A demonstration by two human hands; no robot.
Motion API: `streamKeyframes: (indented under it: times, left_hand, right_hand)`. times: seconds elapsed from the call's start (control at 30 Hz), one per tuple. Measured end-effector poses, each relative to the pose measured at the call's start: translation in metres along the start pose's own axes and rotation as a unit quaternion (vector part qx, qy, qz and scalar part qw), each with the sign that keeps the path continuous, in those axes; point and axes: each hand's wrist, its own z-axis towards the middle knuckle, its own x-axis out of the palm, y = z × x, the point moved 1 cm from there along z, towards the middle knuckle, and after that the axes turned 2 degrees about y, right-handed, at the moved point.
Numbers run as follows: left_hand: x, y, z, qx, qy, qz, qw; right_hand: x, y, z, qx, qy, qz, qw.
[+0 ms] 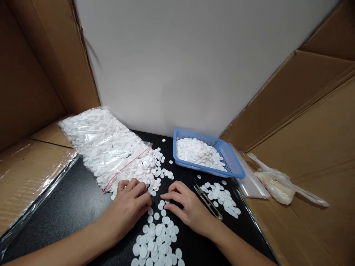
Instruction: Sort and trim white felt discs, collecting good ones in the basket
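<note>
Thin white round discs lie loose on the black tabletop, with a pile of discs nearest me. My left hand is at the upper left edge of this pile, fingers curled together and tips down by the discs; whatever they pinch is hidden. Across a narrow gap, my right hand rests with thumb and fingers apart around a single white disc. Beyond my left hand, a clear zip bag full of discs lies on its side, its red-striped mouth spilling discs onto the table.
A blue mesh basket holding a heap of discs stands at the back right. Thread snips lie beside my right hand, near another group of discs. Clear plastic bags and a knotted bag sit at right. Cardboard walls flank the table.
</note>
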Motion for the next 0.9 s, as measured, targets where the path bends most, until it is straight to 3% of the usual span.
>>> streamKeyframes:
  times: [0.13, 0.3, 0.4, 0.5, 0.63, 0.7, 0.8, 0.9]
  left_hand:
    - [0.001, 0.001, -0.002, -0.012, 0.001, -0.004, 1.0]
    - [0.0, 0.01, 0.0, -0.062, -0.007, 0.04, 0.997]
    - [-0.002, 0.011, 0.003, -0.053, 0.0, 0.075, 0.996]
    - [-0.003, 0.01, 0.005, -0.024, -0.012, 0.131, 0.991]
    - [-0.007, 0.005, 0.005, 0.021, -0.044, 0.143, 0.989]
    - [-0.009, 0.002, 0.003, 0.049, -0.042, 0.106, 0.992]
    - [-0.01, -0.002, -0.002, 0.1, 0.007, 0.055, 0.993]
    - [-0.01, 0.0, -0.004, 0.083, 0.037, -0.002, 0.996]
  right_hand:
    - [0.005, 0.008, -0.001, -0.01, 0.037, 0.063, 0.997]
    - [0.006, 0.008, 0.004, 0.063, -0.033, 0.052, 0.996]
    - [0.012, 0.008, 0.011, 0.072, -0.033, 0.002, 0.997]
    - [0.022, 0.008, 0.019, 0.017, -0.02, -0.126, 0.992]
    - [0.031, 0.008, 0.021, -0.084, -0.005, -0.261, 0.962]
    - [0.029, 0.008, 0.015, -0.096, 0.008, -0.242, 0.966]
    - [0.018, 0.012, 0.007, -0.058, 0.022, -0.127, 0.99]
    - [0.009, 0.014, 0.009, 0.005, 0.021, -0.029, 0.999]
